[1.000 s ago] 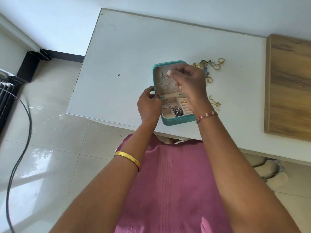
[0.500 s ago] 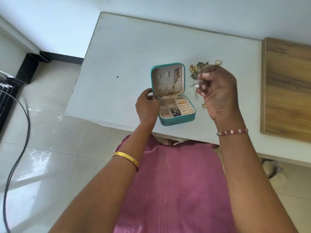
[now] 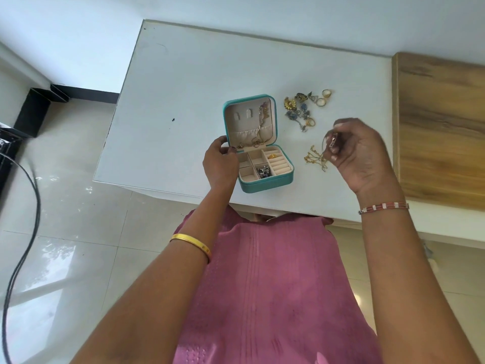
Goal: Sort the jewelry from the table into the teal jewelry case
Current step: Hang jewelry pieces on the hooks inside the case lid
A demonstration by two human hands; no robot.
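The teal jewelry case [image 3: 265,186] lies open near the front edge of the white table [image 3: 183,82]. A chain [image 3: 259,127] hangs in its lid, a gold ring [image 3: 273,155] sits in the ring rolls and dark beads [image 3: 263,171] fill one compartment. My left hand [image 3: 220,164] holds the case at its left side by the hinge. My right hand [image 3: 359,153], to the right of the case, pinches a small piece [image 3: 333,141] above a gold chain [image 3: 316,158] on the table. Loose earrings and rings [image 3: 304,109] lie in a cluster behind.
A wooden board [image 3: 441,127] covers the table's right end, close to my right hand. The table's front edge runs just below the case. Black cables [image 3: 23,232] trail over the tiled floor at the left.
My right hand left the case lid and moved right and toward me, ending over the gold chain. The chain now hangs in the lid. My left hand stayed on the case.
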